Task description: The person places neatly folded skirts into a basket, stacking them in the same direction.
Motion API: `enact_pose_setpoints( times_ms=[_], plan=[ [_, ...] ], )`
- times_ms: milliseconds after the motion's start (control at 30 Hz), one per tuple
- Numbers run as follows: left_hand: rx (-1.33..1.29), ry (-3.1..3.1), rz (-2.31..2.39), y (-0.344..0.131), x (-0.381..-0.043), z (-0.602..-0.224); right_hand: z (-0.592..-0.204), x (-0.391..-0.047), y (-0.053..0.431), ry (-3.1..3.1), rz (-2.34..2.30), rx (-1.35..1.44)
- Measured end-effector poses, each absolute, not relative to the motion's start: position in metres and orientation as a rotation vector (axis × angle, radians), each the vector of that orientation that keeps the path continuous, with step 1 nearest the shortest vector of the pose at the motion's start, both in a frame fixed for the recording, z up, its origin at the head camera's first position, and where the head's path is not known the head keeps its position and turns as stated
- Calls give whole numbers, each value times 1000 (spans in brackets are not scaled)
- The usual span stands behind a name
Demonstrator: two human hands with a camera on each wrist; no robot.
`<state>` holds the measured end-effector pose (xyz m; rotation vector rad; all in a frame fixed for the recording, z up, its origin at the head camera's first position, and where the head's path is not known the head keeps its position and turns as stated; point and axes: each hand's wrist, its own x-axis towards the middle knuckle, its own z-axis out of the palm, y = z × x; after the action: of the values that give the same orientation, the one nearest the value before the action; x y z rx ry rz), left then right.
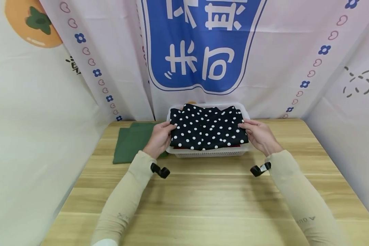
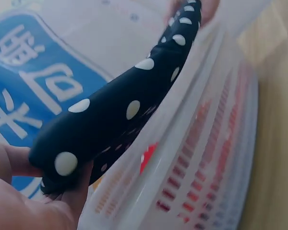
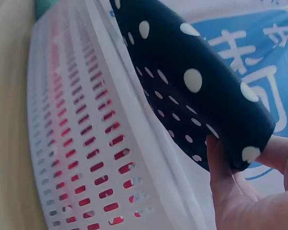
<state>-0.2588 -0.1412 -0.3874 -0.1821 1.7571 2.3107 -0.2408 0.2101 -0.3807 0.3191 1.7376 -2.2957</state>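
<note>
A folded black cloth with white polka dots (image 1: 209, 128) is stretched between both hands, over the white perforated plastic basket (image 1: 209, 154). My left hand (image 1: 160, 139) pinches its left edge between thumb and fingers. At the opposite edge my right hand (image 1: 259, 135) pinches it the same way. In the left wrist view the cloth (image 2: 110, 115) slants above the basket rim (image 2: 149, 184). Red material shows through the slots of the basket (image 3: 81, 143) in the right wrist view. The cloth hides most of the basket's inside in the head view.
A folded green cloth (image 1: 127, 145) lies on the wooden table (image 1: 203, 198), left of the basket and partly behind the left hand. Behind the basket hangs a white curtain with a blue printed sign (image 1: 200, 48). Pale walls stand at both sides of the table.
</note>
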Motion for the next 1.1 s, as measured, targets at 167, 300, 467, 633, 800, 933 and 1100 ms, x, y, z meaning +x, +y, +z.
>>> enact_pose_setpoints(
  times_ms=[167,300,467,633,800,933,1100],
  plan=[
    [-189,1995,2165,-137,-276,-393,-385,-254,204,1849,-2245,380],
    [-166,2138,2053,-132,-283,-398,-391,-259,204,1948,-2179,392],
    [-132,2248,1922,-131,-285,-398,-395,-262,201,2088,-2097,354],
    [-30,2457,1730,-140,-280,-391,-392,-260,200,2417,-1910,235],
    [81,2556,1798,-163,-274,-384,-380,-256,206,2686,-1694,97],
    [142,2661,1735,-190,-272,-386,-368,-257,214,2805,-1521,-7],
    [224,2938,1283,-229,-271,-396,-364,-262,220,2945,-1209,-165]
  ],
)
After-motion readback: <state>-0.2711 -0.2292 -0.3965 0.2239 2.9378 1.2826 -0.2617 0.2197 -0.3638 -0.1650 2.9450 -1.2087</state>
